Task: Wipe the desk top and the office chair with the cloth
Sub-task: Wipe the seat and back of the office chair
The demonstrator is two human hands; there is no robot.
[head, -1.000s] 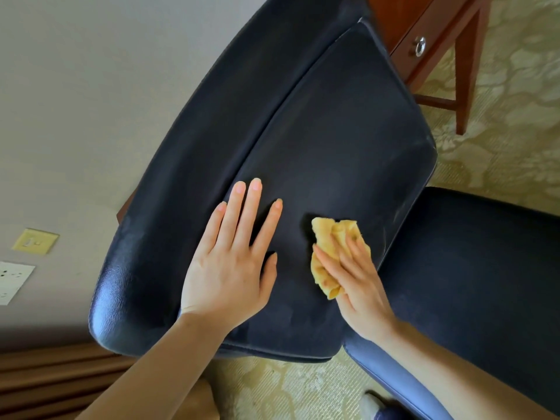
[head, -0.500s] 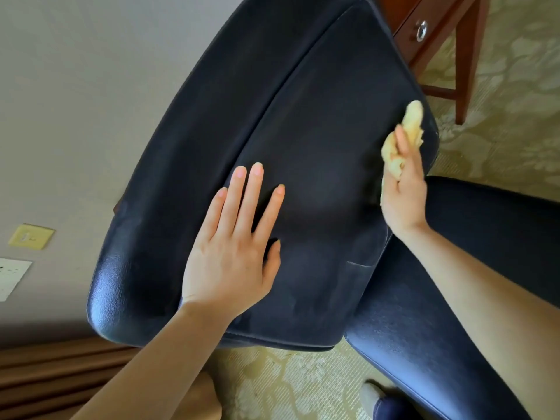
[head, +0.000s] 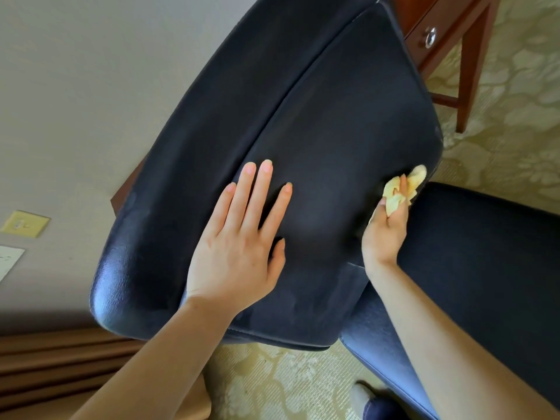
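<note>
The black leather backrest of the office chair (head: 318,122) fills the middle of the view, and its seat (head: 485,262) lies to the right. My left hand (head: 239,237) lies flat on the backrest with straight, spread fingers. My right hand (head: 385,228) grips a crumpled yellow cloth (head: 406,186) and presses it against the backrest's right edge, just above the seat. Part of the cloth is hidden under my fingers.
A reddish wooden desk (head: 448,19) with a drawer and metal knob (head: 430,36) stands behind the chair at the top right, one leg (head: 472,74) reaching down to the patterned carpet (head: 515,116). A beige wall with an outlet plate (head: 24,224) is at the left.
My right hand carried the cloth from the lower middle of the backrest up to its right edge, then back down that edge toward the seat. My left hand stayed flat on the backrest.
</note>
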